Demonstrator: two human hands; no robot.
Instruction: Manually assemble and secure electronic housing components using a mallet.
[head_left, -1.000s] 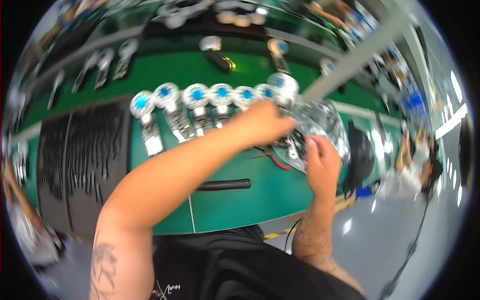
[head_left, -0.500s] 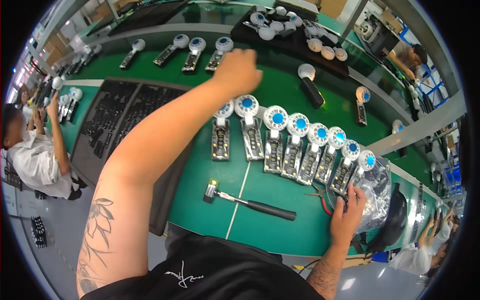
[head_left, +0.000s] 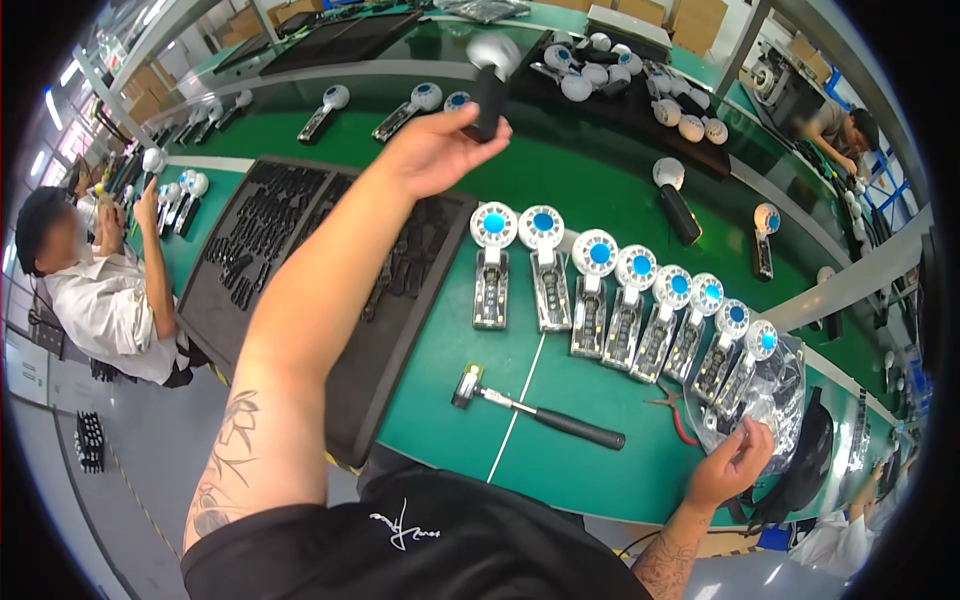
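Note:
My left hand point(head_left: 440, 155) is raised over the green belt, with a handheld fan point(head_left: 488, 95) between thumb and fingers. This fan has a black handle and a white round head, blurred by motion. My right hand point(head_left: 735, 465) rests low at the right, fingers half curled and apart, beside a clear plastic bag point(head_left: 785, 385). Just beyond its fingertips is the rightmost of several fans in a row point(head_left: 597, 255), their handles showing bare circuit boards, their white heads blue in the middle. A black-handled hammer point(head_left: 570, 425) lies nearer me, left of red-handled pliers point(head_left: 680, 420).
A dark foam tray point(head_left: 345, 410) with black handle parts lies on the left. More fans, including a black-handled one point(head_left: 680, 210), sit on the green belt point(head_left: 590, 190). A dark tray point(head_left: 710, 150) holds piled fans. A person point(head_left: 110, 290) works at the left.
My left hand has turned palm up and now shows a black-handled fan. My right hand has drawn back from the rightmost fan of the row. The whole view has shifted somewhat.

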